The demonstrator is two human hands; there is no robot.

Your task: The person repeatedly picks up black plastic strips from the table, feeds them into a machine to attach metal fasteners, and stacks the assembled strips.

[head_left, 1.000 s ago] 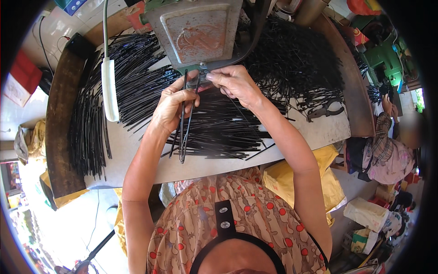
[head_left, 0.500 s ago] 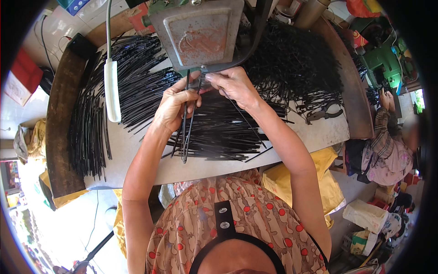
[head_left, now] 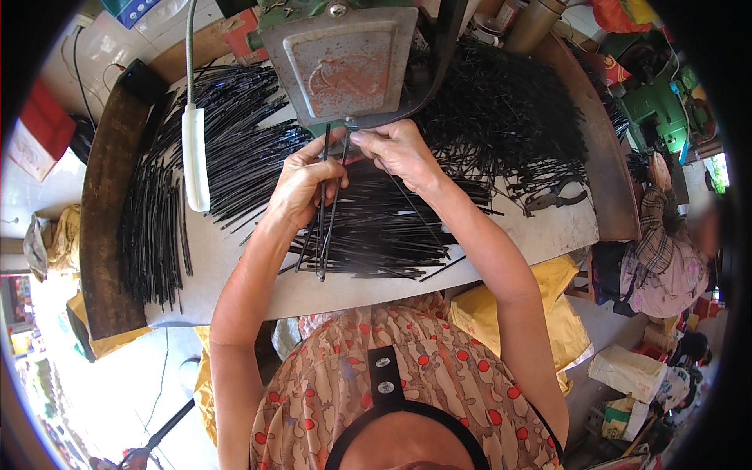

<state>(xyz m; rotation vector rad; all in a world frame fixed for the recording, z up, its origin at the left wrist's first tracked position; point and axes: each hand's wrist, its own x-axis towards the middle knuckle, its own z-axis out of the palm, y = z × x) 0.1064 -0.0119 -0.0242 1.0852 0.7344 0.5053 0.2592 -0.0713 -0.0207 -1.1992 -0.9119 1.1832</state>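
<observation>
My left hand (head_left: 307, 184) is closed round a few thin black rods (head_left: 323, 247), jointed like umbrella ribs. They point down toward the table edge, and their upper ends stand just under the head of a grey-green machine (head_left: 348, 78). My right hand (head_left: 398, 155) pinches another thin black rod (head_left: 407, 197), which slants down to the right over the pile. Both hands' fingertips come close together below the machine's front plate, so the exact meeting point of the rods is hidden. Beneath my hands lies a loose pile of black rods (head_left: 384, 227).
More black rods (head_left: 243, 141) cover the left of the white table, with a tangled heap (head_left: 501, 102) at right. Pliers (head_left: 556, 197) lie near the right wooden rim (head_left: 607, 149). A white lamp (head_left: 195, 160) hangs at left. Another person (head_left: 662, 258) sits far right by a green machine (head_left: 662, 110).
My hands stay almost in place under the machine; the rods in my left hand have shifted slightly right. At far right, the other person's hands have moved a little.
</observation>
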